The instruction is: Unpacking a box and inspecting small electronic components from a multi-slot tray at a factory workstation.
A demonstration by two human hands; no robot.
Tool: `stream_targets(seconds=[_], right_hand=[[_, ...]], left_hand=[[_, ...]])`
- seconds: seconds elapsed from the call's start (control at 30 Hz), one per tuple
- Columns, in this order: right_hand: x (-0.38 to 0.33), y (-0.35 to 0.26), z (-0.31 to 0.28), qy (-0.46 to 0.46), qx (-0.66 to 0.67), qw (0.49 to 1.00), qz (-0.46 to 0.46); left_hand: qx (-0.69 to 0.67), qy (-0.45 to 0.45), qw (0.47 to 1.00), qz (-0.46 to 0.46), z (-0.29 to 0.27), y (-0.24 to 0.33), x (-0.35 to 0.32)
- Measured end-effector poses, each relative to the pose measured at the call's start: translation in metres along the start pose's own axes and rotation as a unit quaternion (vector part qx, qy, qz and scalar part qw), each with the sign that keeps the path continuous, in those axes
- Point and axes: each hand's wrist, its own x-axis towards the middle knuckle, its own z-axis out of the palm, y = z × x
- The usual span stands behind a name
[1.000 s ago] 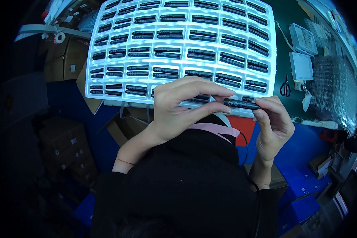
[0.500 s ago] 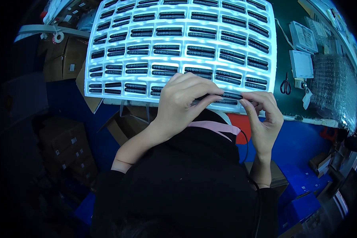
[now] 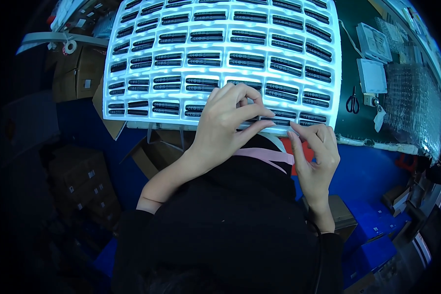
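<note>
A white moulded tray lies in front of me, with slim black sticks lying in pairs in its compartments. Along its near edge, right of centre, my two hands meet over one compartment. There a black stick lies level, its left end between the thumb and fingers of my left hand. Thumb and forefinger of my right hand pinch its right end. Just beyond it another black stick shows in the same compartment. My left hand covers part of the nearest row.
Black-handled scissors lie on the green mat right of the tray, near clear plastic trays and a small white box. Cardboard boxes stand at the left, and blue boxes are low on the right.
The black stick between my hands has come slightly down and left, into the near-edge compartment. My right hand moved left and toward me, uncovering the corner compartment. My left hand barely shifted.
</note>
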Motion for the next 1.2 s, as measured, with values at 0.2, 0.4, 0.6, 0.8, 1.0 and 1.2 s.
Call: stream_targets(seconds=[0.2, 0.4, 0.6, 0.8, 1.0, 1.2], right_hand=[[-0.004, -0.005, 0.001, 0.000, 0.030, 0.998, 0.048], [-0.003, -0.006, 0.002, -0.015, 0.070, 0.994, 0.085], [-0.005, -0.004, 0.002, 0.005, 0.166, 0.982, 0.094], [0.003, -0.004, 0.005, 0.045, 0.273, 0.958, 0.068], [0.008, -0.016, -0.008, 0.061, 0.396, 0.906, 0.136], [0.009, -0.012, -0.011, 0.058, 0.402, 0.908, 0.108]], left_hand=[[0.020, -0.032, 0.999, 0.008, -0.003, 0.000, -0.001], [0.012, -0.039, 0.999, 0.016, -0.004, -0.003, -0.001], [-0.030, -0.043, 0.999, 0.004, -0.006, -0.004, 0.000], [-0.063, -0.023, 0.996, 0.060, -0.010, -0.001, -0.001], [-0.178, 0.001, 0.983, 0.047, -0.015, 0.013, 0.003], [-0.259, 0.031, 0.965, 0.033, -0.017, 0.025, 0.008]])
